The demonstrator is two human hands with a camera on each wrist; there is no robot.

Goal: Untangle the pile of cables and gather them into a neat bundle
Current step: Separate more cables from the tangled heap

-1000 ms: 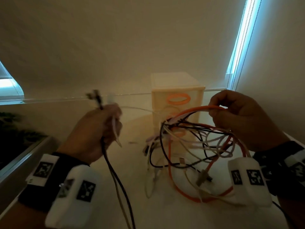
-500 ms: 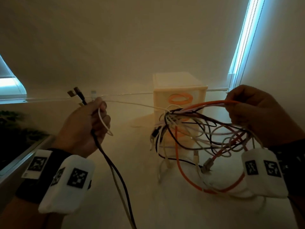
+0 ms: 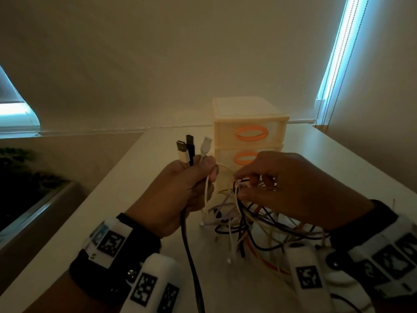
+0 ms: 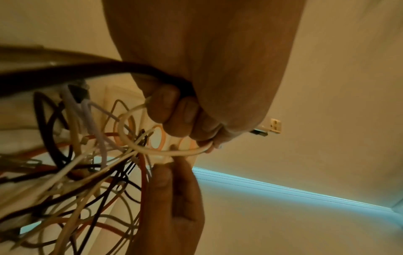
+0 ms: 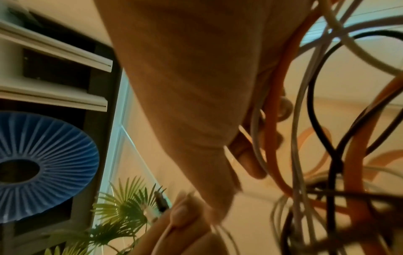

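My left hand [image 3: 180, 190] grips three cable ends upright: a cream plug, a black plug [image 3: 190, 141] and a white USB plug [image 3: 206, 145] stick up above the fist. Their cords, a thick black one [image 3: 189, 256] and thin white ones, hang down from it. Close to its right, my right hand [image 3: 282, 188] holds the tangle of cables [image 3: 252, 224], with black, white and orange strands looped through its curled fingers [image 5: 250, 160]. The tangle droops onto the white table [image 3: 126, 222]. In the left wrist view a white loop [image 4: 152, 150] runs from my left fingers toward the right fingertips.
A cream drawer unit [image 3: 249, 129] with orange oval handles stands just behind the hands. The table's left edge drops to a dark planter [image 3: 27, 195]. A wall and blind cords [image 3: 334, 71] close the right side. A blue fan [image 5: 39, 167] and plant show in the right wrist view.
Both hands have come together at the middle; earlier they were spread wide apart with a white cord stretched between them. The tangle now hangs lower under my right hand.
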